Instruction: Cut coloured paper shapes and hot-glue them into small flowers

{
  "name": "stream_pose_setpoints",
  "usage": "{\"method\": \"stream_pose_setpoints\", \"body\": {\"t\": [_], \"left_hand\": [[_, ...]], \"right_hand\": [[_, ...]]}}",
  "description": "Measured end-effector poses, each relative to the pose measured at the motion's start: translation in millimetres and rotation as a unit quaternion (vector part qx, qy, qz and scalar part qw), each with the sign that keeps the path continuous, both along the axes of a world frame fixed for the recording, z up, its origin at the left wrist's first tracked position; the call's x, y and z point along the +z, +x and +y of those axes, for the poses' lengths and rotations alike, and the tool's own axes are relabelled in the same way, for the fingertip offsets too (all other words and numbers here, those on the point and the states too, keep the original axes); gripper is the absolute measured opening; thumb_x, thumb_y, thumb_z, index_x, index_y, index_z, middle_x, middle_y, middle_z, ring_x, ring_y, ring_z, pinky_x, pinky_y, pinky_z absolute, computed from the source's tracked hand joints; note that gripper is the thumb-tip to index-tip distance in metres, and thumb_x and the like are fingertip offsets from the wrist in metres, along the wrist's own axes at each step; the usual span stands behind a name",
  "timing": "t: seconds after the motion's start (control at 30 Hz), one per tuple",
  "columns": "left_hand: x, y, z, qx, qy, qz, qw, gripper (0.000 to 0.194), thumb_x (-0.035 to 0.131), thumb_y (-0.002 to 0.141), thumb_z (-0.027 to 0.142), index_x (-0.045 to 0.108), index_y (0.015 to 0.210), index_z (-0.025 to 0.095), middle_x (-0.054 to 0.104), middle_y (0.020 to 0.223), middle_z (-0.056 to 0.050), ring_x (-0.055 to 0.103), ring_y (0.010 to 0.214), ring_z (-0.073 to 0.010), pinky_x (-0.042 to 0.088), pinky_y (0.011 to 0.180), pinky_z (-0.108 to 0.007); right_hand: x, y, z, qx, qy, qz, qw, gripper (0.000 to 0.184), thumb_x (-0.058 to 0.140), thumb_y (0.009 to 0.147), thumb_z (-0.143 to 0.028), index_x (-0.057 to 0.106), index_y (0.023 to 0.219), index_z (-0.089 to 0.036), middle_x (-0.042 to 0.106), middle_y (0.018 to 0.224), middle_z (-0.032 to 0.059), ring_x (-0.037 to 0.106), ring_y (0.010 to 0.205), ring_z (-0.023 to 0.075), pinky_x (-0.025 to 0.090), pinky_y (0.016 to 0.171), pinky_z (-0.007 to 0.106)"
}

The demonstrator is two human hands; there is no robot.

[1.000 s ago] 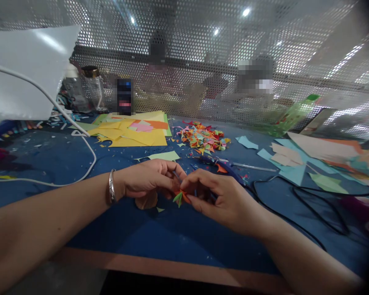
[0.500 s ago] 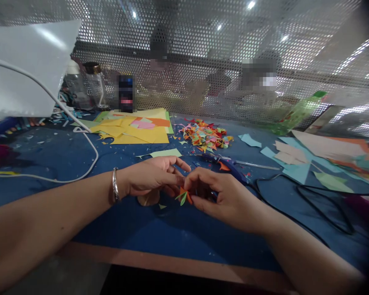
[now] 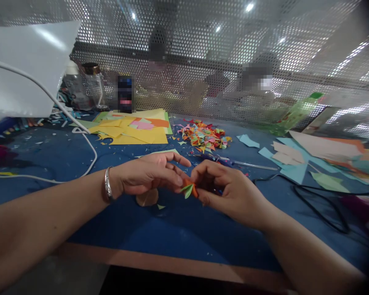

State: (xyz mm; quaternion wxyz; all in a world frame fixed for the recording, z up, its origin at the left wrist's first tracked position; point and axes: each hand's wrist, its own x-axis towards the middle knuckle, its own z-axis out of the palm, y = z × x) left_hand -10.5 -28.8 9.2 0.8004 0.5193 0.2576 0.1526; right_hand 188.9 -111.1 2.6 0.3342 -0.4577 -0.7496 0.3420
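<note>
A small folded paper piece, orange with green leaf-like flaps, is held between my two hands above the blue table. My right hand pinches it from the right between thumb and fingertips. From the left, my left hand has its thumb and lower fingers closed at the piece's edge, while its index finger stretches out above. Below the left palm lies a round tan disc, partly covered by the hand. Beside it is a small green paper scrap.
Behind my hands lie a blue glue gun, a heap of colourful folded paper bits and yellow paper sheets. Blue and pink papers and a black cable are at right. A white cable loops at left.
The folded paper piece has shifted slightly right and up, and its green flaps have turned. My left wrist has moved a little left; my right hand's fingers have risen slightly.
</note>
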Motion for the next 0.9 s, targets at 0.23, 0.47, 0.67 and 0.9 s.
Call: {"method": "stream_pose_setpoints", "body": {"t": [0.23, 0.47, 0.67, 0.9], "left_hand": [[-6.0, 2.2, -0.8, 0.018, 0.041, 0.008, 0.999, 0.031, 0.073, 0.071, 0.004, 0.060, 0.097, 0.015, 0.068, 0.079, 0.000, 0.063, 0.070, -0.0084, 0.049, 0.067, -0.020], [-5.3, 2.2, -2.6, 0.091, 0.147, 0.015, 0.985, 0.022, 0.074, 0.076, 0.015, 0.061, 0.093, 0.015, 0.065, 0.079, 0.000, 0.062, 0.070, -0.0099, 0.050, 0.065, -0.023], [-7.1, -2.7, -5.5, 0.139, 0.400, 0.028, 0.906, 0.008, 0.068, 0.083, 0.024, 0.064, 0.085, 0.017, 0.063, 0.078, -0.001, 0.059, 0.069, -0.0113, 0.049, 0.063, -0.024], [-0.4, -5.3, -15.7, 0.122, 0.517, 0.033, 0.846, 0.005, 0.063, 0.085, 0.019, 0.068, 0.084, 0.018, 0.062, 0.090, -0.004, 0.060, 0.080, -0.0135, 0.049, 0.071, -0.026]], "right_hand": [[-1.7, -0.2, 2.2, -0.011, -0.009, -0.009, 1.000, 0.005, 0.061, 0.085, -0.019, 0.058, 0.089, -0.019, 0.058, 0.074, -0.0015, 0.051, 0.059, 0.0089, 0.042, 0.054, 0.021], [-1.2, -0.8, 4.4, -0.047, 0.004, -0.015, 0.999, 0.005, 0.059, 0.084, -0.019, 0.061, 0.089, -0.019, 0.061, 0.070, -0.0018, 0.053, 0.056, 0.0091, 0.043, 0.052, 0.021], [1.3, 0.4, 5.9, -0.084, 0.021, 0.011, 0.996, 0.006, 0.062, 0.082, -0.021, 0.060, 0.088, -0.019, 0.061, 0.068, -0.0028, 0.053, 0.052, 0.0091, 0.043, 0.048, 0.021], [0.3, 3.9, 6.2, -0.090, 0.021, 0.007, 0.996, 0.007, 0.063, 0.083, -0.020, 0.062, 0.090, -0.018, 0.060, 0.066, -0.0037, 0.051, 0.051, 0.0085, 0.039, 0.047, 0.022]]}}
